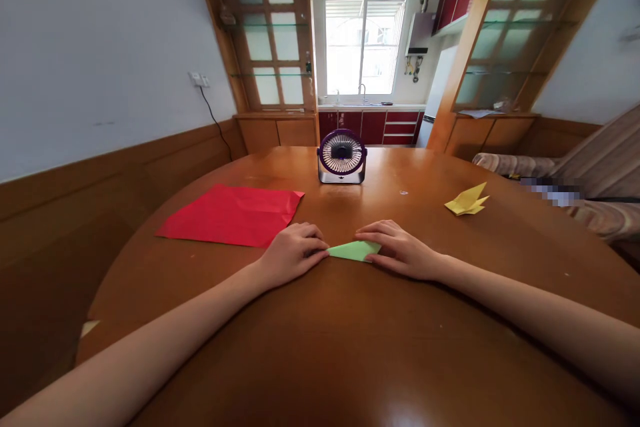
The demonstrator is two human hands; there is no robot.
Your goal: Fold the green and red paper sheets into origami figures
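A small folded piece of green paper point(353, 251) lies flat on the round wooden table point(350, 347), straight ahead of me. My left hand point(291, 253) rests on its left tip with curled fingers pressing down. My right hand point(400, 248) lies flat over its right end, fingertips on the paper. Both ends of the paper are hidden under my fingers; only the middle strip shows.
A creased red paper sheet point(233, 215) lies to the left. A folded yellow paper figure point(468, 201) sits at the right. A small purple desk fan point(342, 157) stands at the table's far side. A sofa point(575, 180) borders the right.
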